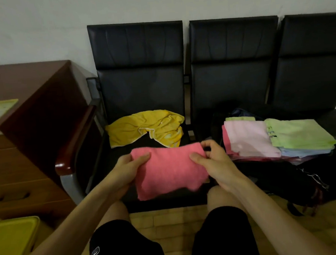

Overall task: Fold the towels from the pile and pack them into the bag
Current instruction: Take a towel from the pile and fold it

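A folded pink towel (169, 170) hangs between my hands over the front of the left black seat. My left hand (129, 169) grips its left edge, thumb on top. My right hand (213, 161) pinches its upper right corner. Behind it, a crumpled yellow towel (147, 127) lies on the same seat. On the middle seat an open black bag (282, 179) holds folded towels: a pale pink one (249, 137), a light green one (300, 132) and a blue one (304, 150) beneath.
A row of black chairs (140, 83) stands against the wall. A brown wooden desk with drawers (24, 137) is at the left, with a wooden armrest (74, 140) beside it. A yellow bin lid (12, 239) sits at lower left. My knees are below.
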